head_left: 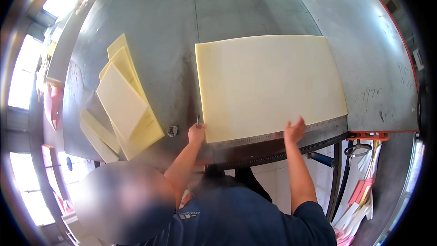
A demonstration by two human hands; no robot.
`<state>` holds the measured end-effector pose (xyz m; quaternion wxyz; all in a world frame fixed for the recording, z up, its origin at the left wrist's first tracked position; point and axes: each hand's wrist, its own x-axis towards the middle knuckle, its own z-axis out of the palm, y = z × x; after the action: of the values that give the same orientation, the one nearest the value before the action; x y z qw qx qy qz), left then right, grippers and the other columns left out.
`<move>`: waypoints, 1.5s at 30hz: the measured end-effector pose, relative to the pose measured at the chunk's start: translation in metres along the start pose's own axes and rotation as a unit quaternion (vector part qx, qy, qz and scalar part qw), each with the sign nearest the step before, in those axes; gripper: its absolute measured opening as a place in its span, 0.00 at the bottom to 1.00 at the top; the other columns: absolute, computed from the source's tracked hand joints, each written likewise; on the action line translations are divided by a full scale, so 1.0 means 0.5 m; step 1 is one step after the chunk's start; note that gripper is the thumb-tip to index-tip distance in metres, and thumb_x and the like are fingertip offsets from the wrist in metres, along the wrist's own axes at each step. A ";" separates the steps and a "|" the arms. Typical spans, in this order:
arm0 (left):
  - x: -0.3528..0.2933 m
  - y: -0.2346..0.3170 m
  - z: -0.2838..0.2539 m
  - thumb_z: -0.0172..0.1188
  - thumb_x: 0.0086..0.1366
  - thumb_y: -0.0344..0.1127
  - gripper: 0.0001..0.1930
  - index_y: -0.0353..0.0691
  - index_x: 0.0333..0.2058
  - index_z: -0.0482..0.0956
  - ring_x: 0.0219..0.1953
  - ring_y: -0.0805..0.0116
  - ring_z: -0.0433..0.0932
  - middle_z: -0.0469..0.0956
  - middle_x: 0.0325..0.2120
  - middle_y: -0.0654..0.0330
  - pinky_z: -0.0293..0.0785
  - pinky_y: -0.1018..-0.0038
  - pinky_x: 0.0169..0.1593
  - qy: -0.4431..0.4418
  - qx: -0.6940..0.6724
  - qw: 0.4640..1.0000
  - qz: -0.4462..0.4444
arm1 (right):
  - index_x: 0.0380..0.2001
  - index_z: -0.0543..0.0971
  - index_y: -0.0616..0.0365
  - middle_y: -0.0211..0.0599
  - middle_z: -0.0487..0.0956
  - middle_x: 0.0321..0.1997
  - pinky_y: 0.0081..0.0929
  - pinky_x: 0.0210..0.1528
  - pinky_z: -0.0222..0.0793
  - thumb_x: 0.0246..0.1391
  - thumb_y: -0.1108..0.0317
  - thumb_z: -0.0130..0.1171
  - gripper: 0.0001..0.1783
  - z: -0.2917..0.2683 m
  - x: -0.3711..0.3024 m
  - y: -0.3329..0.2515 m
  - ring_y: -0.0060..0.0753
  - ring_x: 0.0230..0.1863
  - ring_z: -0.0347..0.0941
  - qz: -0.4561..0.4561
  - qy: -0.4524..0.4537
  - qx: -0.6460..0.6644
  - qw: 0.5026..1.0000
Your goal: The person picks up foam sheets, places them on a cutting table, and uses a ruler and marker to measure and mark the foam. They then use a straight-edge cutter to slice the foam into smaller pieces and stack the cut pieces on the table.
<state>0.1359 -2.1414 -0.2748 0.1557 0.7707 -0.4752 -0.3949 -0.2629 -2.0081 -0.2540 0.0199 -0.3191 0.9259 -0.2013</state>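
A large cream-yellow foam sheet [271, 86] lies flat on the grey metal table [236, 0]. Its near edge runs along a ruler strip [248, 138] with fine marks. My left hand [196, 134] is closed at the sheet's near left corner. A short, slim dark tool [198, 120] sticks up from its fingers; it is too small to tell whether it is a pen or a knife. Over the near right part of the sheet, beside the ruler strip, my right hand [295, 130] has its fingers apart and holds nothing.
Several smaller foam pieces [120, 98] lie in a loose, overlapping pile at the left. Between them and my left hand sits a small roundish metallic object [172, 130]. Handwritten marks show on the tabletop at right. Below the table's right corner hang coloured sheets [362, 191].
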 end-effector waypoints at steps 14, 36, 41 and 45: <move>-0.012 0.015 -0.002 0.69 0.55 0.36 0.09 0.39 0.32 0.82 0.26 0.77 0.71 0.77 0.23 0.68 0.69 0.74 0.32 -0.046 -0.098 0.991 -0.073 | 0.59 0.70 0.50 0.35 0.62 0.68 0.47 0.69 0.51 0.45 0.58 0.69 0.37 0.061 -0.245 -0.252 0.43 0.71 0.52 -0.455 -0.241 -0.002 0.857; 0.180 0.044 -0.017 0.61 0.64 0.50 0.16 0.42 0.33 0.75 0.08 0.80 0.56 0.76 0.22 0.64 0.48 0.78 0.12 -0.040 -0.212 0.976 -0.032 | 0.65 0.63 0.52 0.36 0.53 0.73 0.50 0.73 0.34 0.60 0.49 0.50 0.33 0.079 -0.298 -0.257 0.43 0.75 0.41 -0.389 -0.234 0.059 0.889; 0.472 0.138 -0.046 0.63 0.63 0.35 0.20 0.34 0.51 0.72 0.37 0.73 0.76 0.79 0.37 0.58 0.73 0.76 0.41 0.087 0.007 0.947 0.308 | 0.63 0.66 0.49 0.33 0.58 0.71 0.52 0.71 0.43 0.56 0.52 0.55 0.32 0.105 -0.294 -0.290 0.42 0.73 0.49 -0.391 -0.200 0.082 0.895; 0.471 0.396 -0.079 0.59 0.63 0.42 0.26 0.61 0.60 0.68 0.42 0.63 0.78 0.76 0.42 0.65 0.75 0.66 0.43 0.077 0.138 0.926 0.343 | 0.57 0.74 0.47 0.32 0.66 0.66 0.51 0.69 0.46 0.53 0.54 0.54 0.27 0.111 -0.307 -0.306 0.42 0.69 0.58 -0.378 -0.151 0.025 0.913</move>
<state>0.1009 -2.4472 -0.2363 0.2100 0.6028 -0.7467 -0.1873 -0.0424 -2.0458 -0.2601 0.0902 -0.6717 0.7163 -0.1663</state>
